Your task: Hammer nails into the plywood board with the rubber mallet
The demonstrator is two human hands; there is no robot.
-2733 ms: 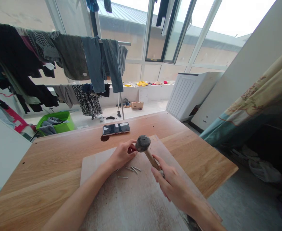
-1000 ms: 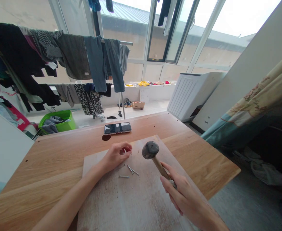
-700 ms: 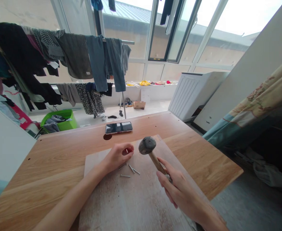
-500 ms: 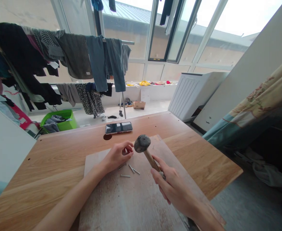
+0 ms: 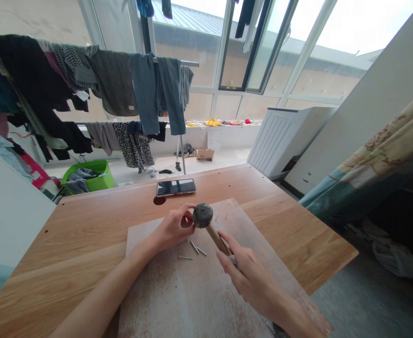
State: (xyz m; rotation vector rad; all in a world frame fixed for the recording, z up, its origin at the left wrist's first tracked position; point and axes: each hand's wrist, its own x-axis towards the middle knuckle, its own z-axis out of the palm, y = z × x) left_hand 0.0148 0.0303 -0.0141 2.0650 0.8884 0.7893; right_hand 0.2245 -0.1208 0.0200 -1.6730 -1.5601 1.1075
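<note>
My right hand [image 5: 245, 273] grips the wooden handle of a hammer [image 5: 209, 226]. Its dark round head is down at the far part of a pale worn board [image 5: 199, 291], right beside my left fingertips. My left hand [image 5: 174, 227] rests on the board with thumb and fingers pinched together. What they pinch is too small to make out. Several loose nails [image 5: 192, 249] lie on the board just in front of my left hand.
The board lies on a wooden table [image 5: 86, 234]. A phone [image 5: 175, 187] lies face up near the far edge, beside a round hole [image 5: 159, 200]. Beyond stand a clothes rack [image 5: 86, 94], a green basket [image 5: 88, 174] and a white cabinet [image 5: 280, 136]. A curtain [image 5: 375, 159] hangs right.
The hammer head has swung from out to the right, up and over, then down and left until it meets my pinched left fingertips. My left hand has stayed in place.
</note>
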